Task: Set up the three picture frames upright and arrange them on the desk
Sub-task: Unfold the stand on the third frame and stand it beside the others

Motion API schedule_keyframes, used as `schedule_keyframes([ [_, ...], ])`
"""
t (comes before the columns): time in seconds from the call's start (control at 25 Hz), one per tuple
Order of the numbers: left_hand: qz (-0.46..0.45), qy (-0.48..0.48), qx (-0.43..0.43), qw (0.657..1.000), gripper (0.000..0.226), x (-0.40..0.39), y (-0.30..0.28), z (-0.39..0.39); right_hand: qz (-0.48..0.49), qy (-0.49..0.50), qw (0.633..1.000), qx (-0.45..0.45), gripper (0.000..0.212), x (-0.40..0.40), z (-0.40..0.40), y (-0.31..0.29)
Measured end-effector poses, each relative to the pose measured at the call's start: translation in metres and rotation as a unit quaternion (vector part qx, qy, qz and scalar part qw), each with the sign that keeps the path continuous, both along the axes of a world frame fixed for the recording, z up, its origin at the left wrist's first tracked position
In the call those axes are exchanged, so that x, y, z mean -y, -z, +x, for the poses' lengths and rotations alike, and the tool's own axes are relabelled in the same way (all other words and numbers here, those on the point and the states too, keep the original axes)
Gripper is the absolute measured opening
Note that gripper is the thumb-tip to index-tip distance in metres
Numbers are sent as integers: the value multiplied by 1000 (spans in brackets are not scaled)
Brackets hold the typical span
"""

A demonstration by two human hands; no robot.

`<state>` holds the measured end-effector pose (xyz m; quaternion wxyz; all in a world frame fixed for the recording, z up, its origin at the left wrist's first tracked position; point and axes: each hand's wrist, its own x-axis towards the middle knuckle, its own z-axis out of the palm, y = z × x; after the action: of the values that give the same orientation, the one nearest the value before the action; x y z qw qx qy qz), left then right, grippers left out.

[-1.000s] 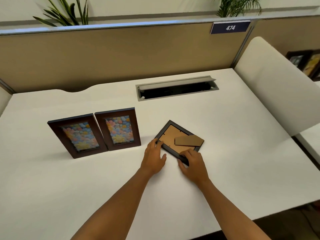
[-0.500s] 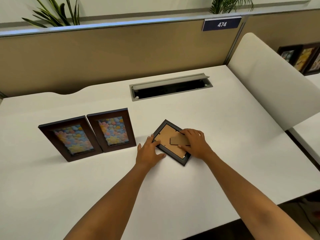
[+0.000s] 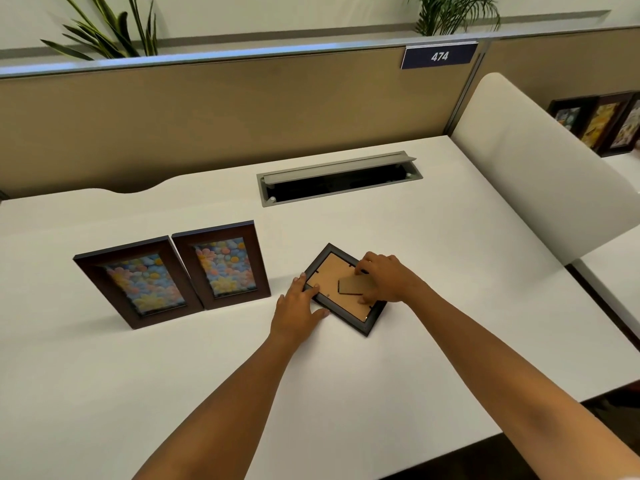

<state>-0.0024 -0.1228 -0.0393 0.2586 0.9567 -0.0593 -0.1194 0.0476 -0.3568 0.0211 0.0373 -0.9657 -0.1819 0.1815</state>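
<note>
Two dark brown picture frames stand upright side by side on the white desk [image 3: 346,393]: the left frame [image 3: 138,280] and the right frame [image 3: 221,265], both showing a pastel flower picture. A third frame [image 3: 329,287] lies face down to their right, brown backing up. My left hand [image 3: 298,308] presses flat on its near-left edge. My right hand [image 3: 384,277] rests on the backing, fingers pinching the cardboard easel stand [image 3: 353,285].
A grey cable tray [image 3: 339,181] with its lid raised is set into the desk behind the frames. A tan partition [image 3: 242,116] bounds the back. A white divider panel [image 3: 540,168] rises at the right, with more frames [image 3: 599,123] beyond it.
My right hand moved from the frame's near corner onto the backing and took hold of the easel stand. My left hand stayed on the frame's edge. The view shifted slightly.
</note>
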Motion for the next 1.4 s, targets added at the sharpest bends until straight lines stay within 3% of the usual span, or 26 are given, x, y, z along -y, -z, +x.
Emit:
schedule_keyframes([
  [0.2, -5, 2, 1, 1000, 64, 0, 0, 0, -5, -25, 1000, -6, 56, -5, 9, -9],
  [0.36, 7, 11, -11, 1000, 65, 0, -4, -1, -8, -74, 995, 63, 56, -17, 14, -22],
  [0.52, 8, 10, -45, 999, 59, 8, -14, 3, -12, -73, 995, 68, 56, -22, 10, -21],
  [0.68, -92, -101, -62, 989, 46, 25, -31, 10, -53, -72, 993, 83, 54, -22, 9, -21],
  [0.84, -127, -150, -51, 979, 45, 30, -37, 11, -172, -77, 971, 144, 18, -35, 3, -21],
  [1.04, -147, -190, -50, 969, 43, 28, -36, 8, -172, -30, 968, 180, 22, -46, -15, -8],
  [1.2, -172, -245, -73, 951, 40, 26, -39, 7, -157, -51, 961, 220, 21, -43, -32, 11],
  [1.28, -198, -282, -69, 936, 35, 25, -41, 9, -147, -64, 946, 282, 27, -34, -34, 17],
  [1.36, -285, -338, -73, 894, 31, 22, -43, 10, -117, -69, 930, 343, 35, -21, -33, 20],
  [1.4, -355, -367, -91, 855, 32, 19, -44, 11, -93, -69, 924, 364, 39, -14, -32, 19],
])
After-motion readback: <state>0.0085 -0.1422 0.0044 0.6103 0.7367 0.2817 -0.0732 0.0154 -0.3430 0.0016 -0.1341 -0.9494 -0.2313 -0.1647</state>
